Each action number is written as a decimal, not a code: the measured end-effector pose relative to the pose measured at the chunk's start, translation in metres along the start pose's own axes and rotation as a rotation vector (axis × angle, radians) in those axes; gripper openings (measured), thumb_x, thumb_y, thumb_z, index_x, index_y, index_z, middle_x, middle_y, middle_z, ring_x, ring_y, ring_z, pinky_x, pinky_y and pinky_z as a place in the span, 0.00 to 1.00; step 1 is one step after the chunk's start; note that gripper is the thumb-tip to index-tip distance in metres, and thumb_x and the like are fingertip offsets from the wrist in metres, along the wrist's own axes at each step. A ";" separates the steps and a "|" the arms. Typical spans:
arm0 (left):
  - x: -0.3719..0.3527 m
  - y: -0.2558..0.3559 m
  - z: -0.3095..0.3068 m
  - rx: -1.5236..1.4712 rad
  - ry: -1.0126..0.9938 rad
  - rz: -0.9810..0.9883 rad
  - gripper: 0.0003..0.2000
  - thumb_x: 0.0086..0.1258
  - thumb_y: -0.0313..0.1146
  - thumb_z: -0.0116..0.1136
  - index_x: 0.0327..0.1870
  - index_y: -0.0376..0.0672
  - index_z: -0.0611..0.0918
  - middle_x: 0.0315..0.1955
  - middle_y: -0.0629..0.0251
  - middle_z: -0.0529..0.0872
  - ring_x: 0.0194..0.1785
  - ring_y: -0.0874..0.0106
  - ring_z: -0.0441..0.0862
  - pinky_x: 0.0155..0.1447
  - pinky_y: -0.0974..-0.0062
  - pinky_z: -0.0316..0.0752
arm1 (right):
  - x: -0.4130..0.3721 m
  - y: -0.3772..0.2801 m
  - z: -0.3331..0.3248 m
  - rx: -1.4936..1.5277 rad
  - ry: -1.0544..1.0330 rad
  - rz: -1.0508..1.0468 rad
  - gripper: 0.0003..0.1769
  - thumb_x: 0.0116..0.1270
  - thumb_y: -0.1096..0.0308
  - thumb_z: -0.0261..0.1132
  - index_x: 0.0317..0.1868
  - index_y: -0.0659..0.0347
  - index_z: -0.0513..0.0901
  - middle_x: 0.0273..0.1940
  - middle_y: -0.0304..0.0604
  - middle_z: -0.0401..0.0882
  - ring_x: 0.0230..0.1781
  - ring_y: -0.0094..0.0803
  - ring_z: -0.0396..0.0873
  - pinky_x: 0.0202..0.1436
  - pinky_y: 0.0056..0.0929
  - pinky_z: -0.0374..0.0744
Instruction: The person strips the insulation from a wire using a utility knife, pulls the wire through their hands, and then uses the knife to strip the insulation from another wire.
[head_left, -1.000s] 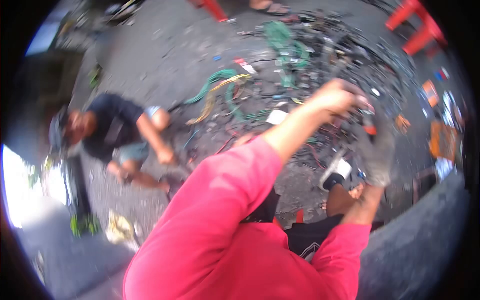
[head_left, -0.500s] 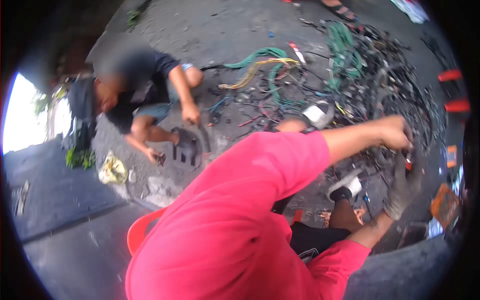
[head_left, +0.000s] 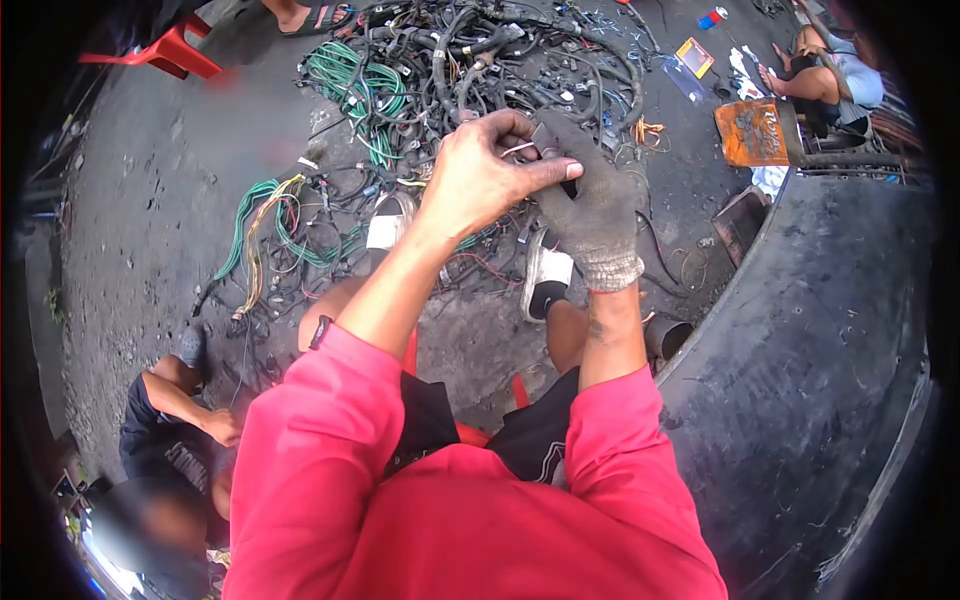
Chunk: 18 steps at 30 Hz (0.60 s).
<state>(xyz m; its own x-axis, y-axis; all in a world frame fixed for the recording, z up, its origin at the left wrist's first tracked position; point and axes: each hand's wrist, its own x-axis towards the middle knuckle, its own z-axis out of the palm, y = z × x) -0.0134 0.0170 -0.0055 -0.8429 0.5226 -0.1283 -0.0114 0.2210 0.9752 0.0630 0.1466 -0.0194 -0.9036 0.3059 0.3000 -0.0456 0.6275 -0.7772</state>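
Two hands meet over one pale strand, just below the wire heap

The step in hand seems to be fine work on the pale strand (head_left: 518, 147), which is between the left hand (head_left: 480, 172), bare, and the right hand (head_left: 597, 208), gloved. The next move, I judge, calls for a steady pinch and close sight. The left fingers are bent around the strand, the gloved ones curled; whether either pair is clamped, I cannot tell. Counted from the hands: one wire heap (head_left: 470, 60) at 11 o'clock, two green bundles, at 10 (head_left: 358, 85) and near 9 (head_left: 241, 222), one yellow bundle (head_left: 266, 240) at 8, two shoes, at 8 (head_left: 385, 230) and 6 (head_left: 546, 270), one orange bag (head_left: 755, 132) at 3
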 end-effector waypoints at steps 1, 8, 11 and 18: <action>-0.001 0.003 0.001 0.000 -0.002 0.003 0.19 0.52 0.38 0.77 0.38 0.35 0.83 0.32 0.67 0.85 0.33 0.83 0.79 0.43 0.81 0.76 | -0.001 -0.002 -0.001 -0.009 0.015 0.046 0.29 0.55 0.68 0.70 0.60 0.57 0.76 0.39 0.53 0.85 0.39 0.47 0.86 0.40 0.38 0.82; 0.002 -0.006 0.008 -0.017 -0.021 -0.044 0.16 0.52 0.39 0.77 0.32 0.39 0.82 0.26 0.71 0.83 0.31 0.84 0.76 0.38 0.84 0.72 | -0.002 -0.007 -0.007 -0.067 -0.034 0.124 0.34 0.52 0.63 0.72 0.62 0.55 0.73 0.37 0.54 0.84 0.37 0.51 0.85 0.37 0.42 0.82; 0.000 0.004 0.005 -0.043 0.008 -0.027 0.16 0.50 0.40 0.77 0.28 0.41 0.80 0.22 0.75 0.77 0.28 0.85 0.71 0.33 0.84 0.66 | -0.002 -0.008 -0.008 -0.019 -0.061 0.045 0.32 0.52 0.64 0.71 0.60 0.56 0.73 0.36 0.55 0.84 0.37 0.51 0.85 0.37 0.43 0.82; 0.004 0.001 -0.006 0.130 0.191 0.076 0.20 0.54 0.43 0.74 0.21 0.41 0.73 0.17 0.75 0.65 0.25 0.82 0.61 0.28 0.80 0.57 | -0.001 -0.007 -0.016 -0.195 -0.143 0.191 0.30 0.52 0.55 0.74 0.52 0.62 0.76 0.34 0.56 0.83 0.37 0.53 0.84 0.39 0.43 0.80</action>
<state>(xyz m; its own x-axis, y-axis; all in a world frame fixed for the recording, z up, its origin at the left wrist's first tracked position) -0.0195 0.0147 -0.0039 -0.9252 0.3793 -0.0068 0.1152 0.2979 0.9476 0.0712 0.1538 -0.0053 -0.9395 0.3360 0.0668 0.2008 0.6982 -0.6871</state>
